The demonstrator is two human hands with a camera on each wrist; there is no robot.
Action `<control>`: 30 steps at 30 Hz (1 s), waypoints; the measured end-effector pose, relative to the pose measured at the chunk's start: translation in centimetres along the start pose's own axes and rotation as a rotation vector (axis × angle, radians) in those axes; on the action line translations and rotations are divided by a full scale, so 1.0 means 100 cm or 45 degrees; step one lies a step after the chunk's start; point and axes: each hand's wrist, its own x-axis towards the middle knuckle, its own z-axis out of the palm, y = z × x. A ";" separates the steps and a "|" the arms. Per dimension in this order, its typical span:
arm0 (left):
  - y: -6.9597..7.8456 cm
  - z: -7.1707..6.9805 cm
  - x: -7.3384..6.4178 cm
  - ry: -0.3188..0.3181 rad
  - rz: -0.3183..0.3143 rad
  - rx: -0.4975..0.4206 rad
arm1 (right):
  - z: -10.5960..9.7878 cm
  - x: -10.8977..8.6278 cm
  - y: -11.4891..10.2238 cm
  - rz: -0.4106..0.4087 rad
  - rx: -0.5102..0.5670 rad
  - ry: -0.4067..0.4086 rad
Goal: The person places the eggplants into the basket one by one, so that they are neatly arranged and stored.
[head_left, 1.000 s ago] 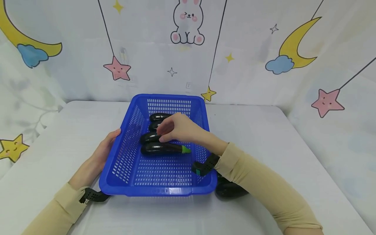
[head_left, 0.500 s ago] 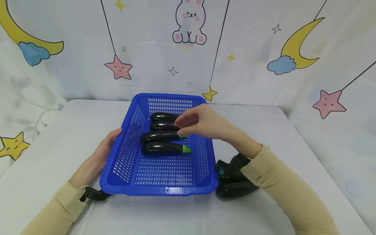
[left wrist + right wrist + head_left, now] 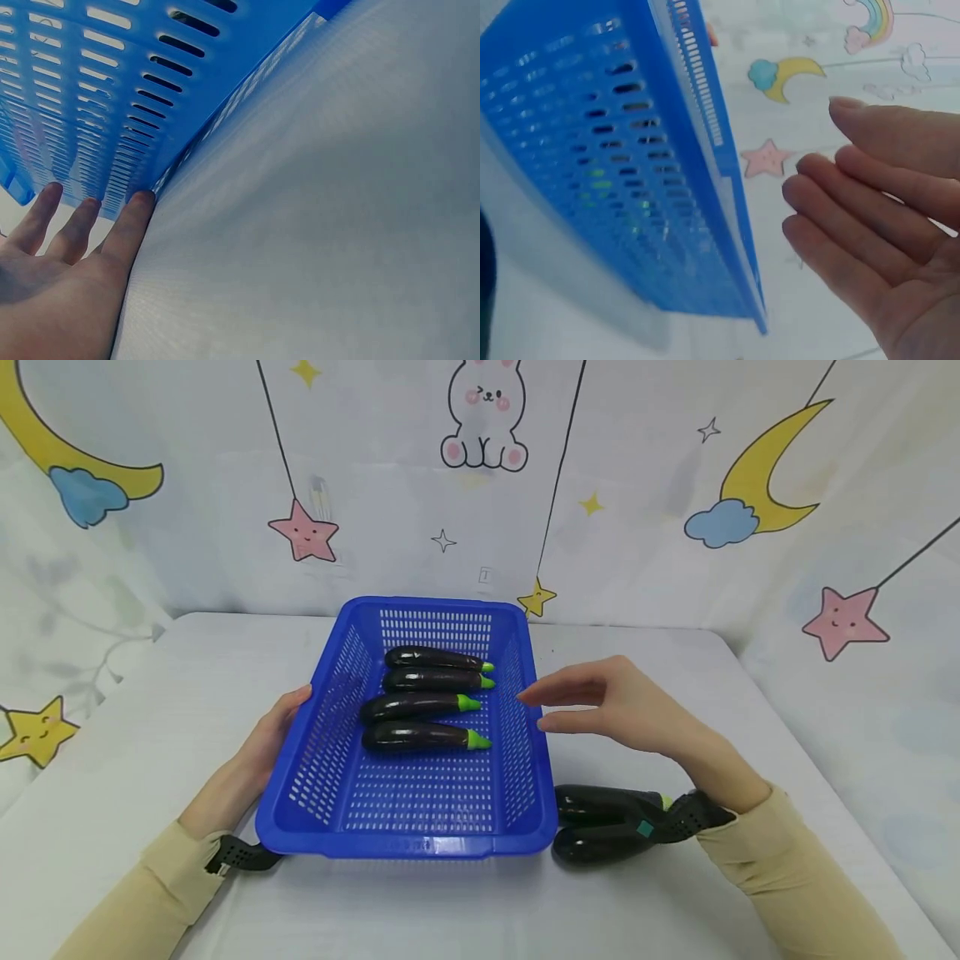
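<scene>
A blue plastic basket holds several dark eggplants with green stem ends, lying side by side across it. My left hand rests against the outside of the basket's left wall, its straight fingers touching the slotted side in the left wrist view. My right hand hovers by the basket's right rim with nothing in it, thumb apart from the fingers. Below that hand, two more eggplants lie on the table beside the basket's near right corner, partly hidden by the wrist strap.
A white cloth covers the table. Behind it hangs a pale curtain printed with moons, stars and a rabbit. Black camera straps sit on both wrists.
My right hand has moved from above the eggplants in the basket out to the right, past the rim, uncovering their stem ends. The left hand and the basket have stayed in place.
</scene>
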 end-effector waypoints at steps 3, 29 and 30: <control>0.000 0.000 0.001 0.003 0.006 0.024 | -0.005 -0.013 0.008 0.008 -0.024 0.027; -0.001 -0.002 0.001 -0.052 0.030 -0.053 | 0.008 -0.069 0.104 0.041 0.039 -0.159; 0.000 -0.002 0.001 -0.061 0.033 -0.059 | 0.007 -0.070 0.106 0.045 0.039 -0.158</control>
